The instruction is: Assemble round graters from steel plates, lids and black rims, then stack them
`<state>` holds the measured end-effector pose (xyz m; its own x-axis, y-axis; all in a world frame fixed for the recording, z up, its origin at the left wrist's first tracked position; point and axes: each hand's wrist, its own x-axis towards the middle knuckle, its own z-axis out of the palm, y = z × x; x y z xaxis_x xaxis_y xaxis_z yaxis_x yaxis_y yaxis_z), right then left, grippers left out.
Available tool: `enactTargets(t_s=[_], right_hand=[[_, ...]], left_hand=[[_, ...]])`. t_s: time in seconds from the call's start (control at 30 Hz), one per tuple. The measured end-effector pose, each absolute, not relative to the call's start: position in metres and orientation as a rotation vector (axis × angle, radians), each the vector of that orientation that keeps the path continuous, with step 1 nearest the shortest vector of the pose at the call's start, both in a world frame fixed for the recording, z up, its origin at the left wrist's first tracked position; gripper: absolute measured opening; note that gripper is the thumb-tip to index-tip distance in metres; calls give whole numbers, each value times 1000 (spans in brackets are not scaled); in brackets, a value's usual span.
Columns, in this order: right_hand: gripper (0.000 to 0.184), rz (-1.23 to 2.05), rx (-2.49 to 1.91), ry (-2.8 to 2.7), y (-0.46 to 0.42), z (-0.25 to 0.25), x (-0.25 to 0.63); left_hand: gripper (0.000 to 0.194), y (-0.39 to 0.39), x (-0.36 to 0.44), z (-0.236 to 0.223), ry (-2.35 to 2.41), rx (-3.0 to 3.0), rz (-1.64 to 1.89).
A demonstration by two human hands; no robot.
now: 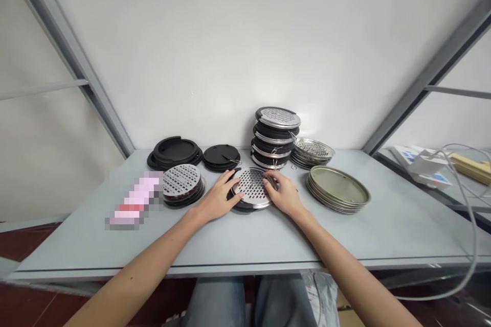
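Note:
Between my hands, on the grey table, lies a round perforated metal plate [253, 188] in a black ring [242, 209], part of which shows below the plate's edge. My left hand [218, 197] grips the assembly from the left, with fingertips at the rim and the thumb on the near left of the plate. From the right, my right hand [287, 195] holds the opposite edge, its fingers bent over the rim and thumb on the plate. The undersides of both grips are hidden.
Behind my hands rises a tall stack of plates in black rings [276, 135]. Black rings [176, 150], black discs [220, 156] and perforated plates [182, 181] lie leftward. On the right are metal grater discs [314, 149] and olive round trays [339, 185]. A white cable [473, 245] hangs far right.

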<state>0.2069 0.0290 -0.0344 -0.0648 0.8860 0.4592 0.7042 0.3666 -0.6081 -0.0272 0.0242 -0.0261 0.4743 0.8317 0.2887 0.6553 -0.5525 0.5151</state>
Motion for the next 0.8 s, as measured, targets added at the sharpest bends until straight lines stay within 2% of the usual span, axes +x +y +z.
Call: enactTargets(t_s=[0.07,0.17,0.23,0.63,0.8], right_hand=[[24,288,-1389,-1827,28,-34,207],[25,286,-1395,-1828,28,-33,208],[26,290,-1404,-1829,27,-32,208],[31,407,-1216,-1973,24,-30,210],[41,421,-1219,-1981,30,-31,218]], left_hand=[[59,26,-30,-26,1203,2410,730],[92,28,-36,-26,1087,2458,664],[102,29,-40,-26,1040,2474,628],[103,29,-39,-26,1011,2473,642],[113,30,-48,-13,1027,2483,571]])
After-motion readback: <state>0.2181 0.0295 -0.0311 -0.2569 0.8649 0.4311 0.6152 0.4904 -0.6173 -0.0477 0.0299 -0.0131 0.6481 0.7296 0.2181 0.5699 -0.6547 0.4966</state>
